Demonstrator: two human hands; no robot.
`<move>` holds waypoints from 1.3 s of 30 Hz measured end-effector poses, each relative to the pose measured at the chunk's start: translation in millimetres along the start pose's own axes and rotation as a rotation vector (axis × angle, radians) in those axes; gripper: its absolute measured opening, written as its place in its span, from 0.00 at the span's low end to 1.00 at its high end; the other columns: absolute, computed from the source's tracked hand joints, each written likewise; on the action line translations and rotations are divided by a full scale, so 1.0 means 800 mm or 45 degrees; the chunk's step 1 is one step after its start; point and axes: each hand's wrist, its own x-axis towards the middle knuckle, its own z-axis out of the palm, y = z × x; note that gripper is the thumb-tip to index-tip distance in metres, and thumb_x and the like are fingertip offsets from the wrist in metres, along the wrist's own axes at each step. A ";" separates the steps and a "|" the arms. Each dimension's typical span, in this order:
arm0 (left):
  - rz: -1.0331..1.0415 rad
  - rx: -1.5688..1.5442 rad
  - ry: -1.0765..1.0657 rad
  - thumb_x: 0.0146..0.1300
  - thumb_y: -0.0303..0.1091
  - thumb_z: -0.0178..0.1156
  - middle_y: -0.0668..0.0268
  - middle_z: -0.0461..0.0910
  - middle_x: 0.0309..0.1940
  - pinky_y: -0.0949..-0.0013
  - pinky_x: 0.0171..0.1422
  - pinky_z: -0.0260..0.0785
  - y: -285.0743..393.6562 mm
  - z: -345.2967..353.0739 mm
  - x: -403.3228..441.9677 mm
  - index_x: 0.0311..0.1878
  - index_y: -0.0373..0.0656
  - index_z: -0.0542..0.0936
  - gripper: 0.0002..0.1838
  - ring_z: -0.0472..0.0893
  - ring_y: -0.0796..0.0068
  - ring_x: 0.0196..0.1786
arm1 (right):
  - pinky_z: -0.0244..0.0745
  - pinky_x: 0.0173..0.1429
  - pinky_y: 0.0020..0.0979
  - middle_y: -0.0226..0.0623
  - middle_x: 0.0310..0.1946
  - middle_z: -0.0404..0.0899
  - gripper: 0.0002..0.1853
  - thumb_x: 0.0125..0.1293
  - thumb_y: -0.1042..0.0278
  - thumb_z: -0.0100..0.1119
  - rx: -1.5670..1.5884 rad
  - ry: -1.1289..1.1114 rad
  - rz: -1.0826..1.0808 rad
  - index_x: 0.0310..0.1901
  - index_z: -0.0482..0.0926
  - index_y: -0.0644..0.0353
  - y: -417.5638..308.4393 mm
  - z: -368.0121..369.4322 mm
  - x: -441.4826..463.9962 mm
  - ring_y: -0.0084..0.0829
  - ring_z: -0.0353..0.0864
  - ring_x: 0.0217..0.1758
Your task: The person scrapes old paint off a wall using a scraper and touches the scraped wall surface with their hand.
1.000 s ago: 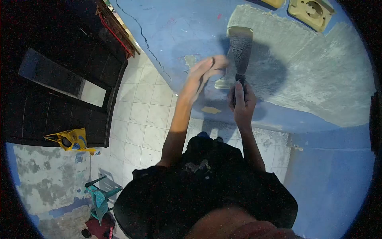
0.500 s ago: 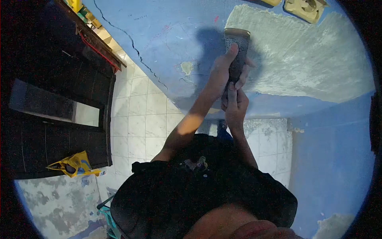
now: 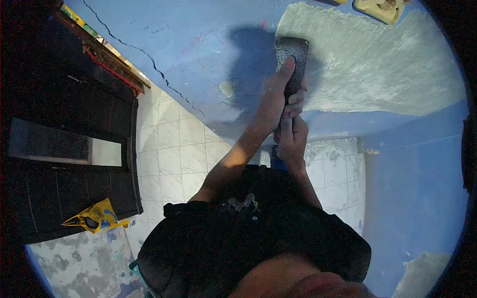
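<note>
Both hands (image 3: 275,97) clasp the scraper (image 3: 299,57), its blade edge (image 3: 292,40) beyond them.

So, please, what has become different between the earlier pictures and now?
The left hand, at first free beside the scraper, moved toward it and took hold, its thumb now on the blade. Nothing was let go. The right hand still grips the handle, and the blade's edge remains by the grey patch's left border.
</note>
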 end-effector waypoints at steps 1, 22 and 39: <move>-0.002 0.010 -0.015 0.62 0.67 0.48 0.74 0.62 0.11 0.78 0.13 0.51 0.000 -0.002 -0.001 0.28 0.40 0.73 0.33 0.60 0.85 0.10 | 0.52 0.17 0.21 0.23 0.15 0.63 0.13 0.73 0.65 0.42 0.008 0.007 -0.006 0.31 0.68 0.61 -0.004 0.003 -0.001 0.13 0.58 0.15; -0.150 0.060 0.002 0.64 0.64 0.48 0.75 0.63 0.11 0.80 0.14 0.50 0.029 0.010 -0.007 0.27 0.40 0.73 0.31 0.60 0.87 0.10 | 0.56 0.18 0.23 0.27 0.14 0.67 0.17 0.74 0.61 0.41 -0.149 0.122 0.000 0.30 0.68 0.64 -0.021 0.016 -0.009 0.15 0.63 0.14; 0.201 0.245 -0.240 0.65 0.64 0.46 0.76 0.62 0.11 0.80 0.14 0.50 0.094 0.040 -0.001 0.31 0.38 0.77 0.33 0.60 0.87 0.11 | 0.56 0.16 0.24 0.28 0.13 0.68 0.15 0.73 0.62 0.45 0.301 0.035 0.038 0.31 0.71 0.63 -0.090 0.036 0.030 0.16 0.63 0.13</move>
